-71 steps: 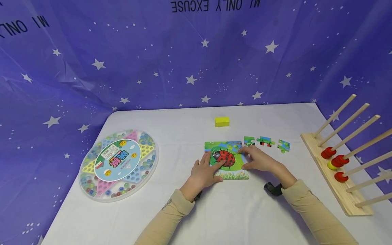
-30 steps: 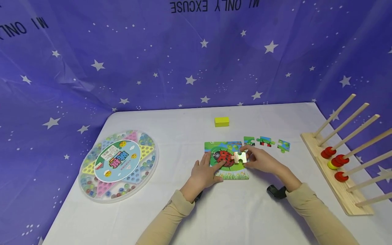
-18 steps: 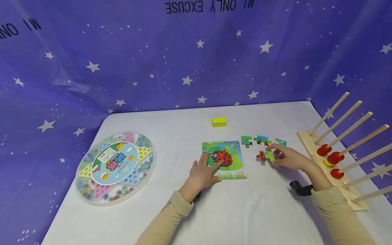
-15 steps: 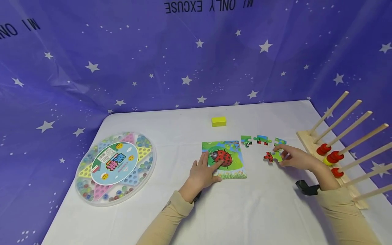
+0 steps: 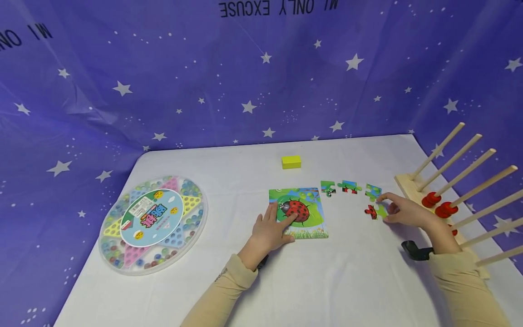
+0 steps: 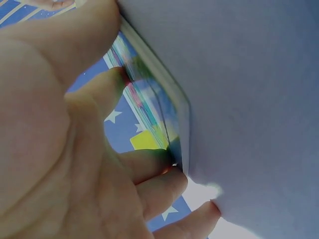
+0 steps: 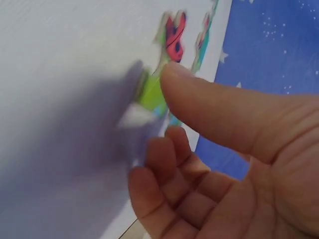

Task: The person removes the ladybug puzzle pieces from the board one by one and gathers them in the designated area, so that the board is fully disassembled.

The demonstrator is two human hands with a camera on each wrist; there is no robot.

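Note:
My left hand (image 5: 267, 231) rests with spread fingers on a square ladybug puzzle board (image 5: 312, 227) in the middle of the table; in the left wrist view its fingertips lie along the board's edge (image 6: 164, 84). To the right, my right hand (image 5: 408, 212) pinches a red-and-green puzzle piece (image 5: 371, 211) between thumb and forefinger, close over the cloth. The right wrist view shows the thumb against this piece (image 7: 152, 92), its red end pointing away. Three loose pieces lie behind in a row: one on the left (image 5: 328, 187), one in the middle (image 5: 349, 186), one on the right (image 5: 373, 190).
A round marble game box (image 5: 153, 225) lies on the left of the white table (image 5: 327, 286). A yellow block (image 5: 291, 162) sits at the back. On the right stands a wooden peg rack (image 5: 406, 186) with red rings (image 5: 446, 209), near my right arm.
My right hand took the red-and-green piece from over the board, turned it picture side up and carried it right, just in front of the rightmost loose piece. My left hand stayed put.

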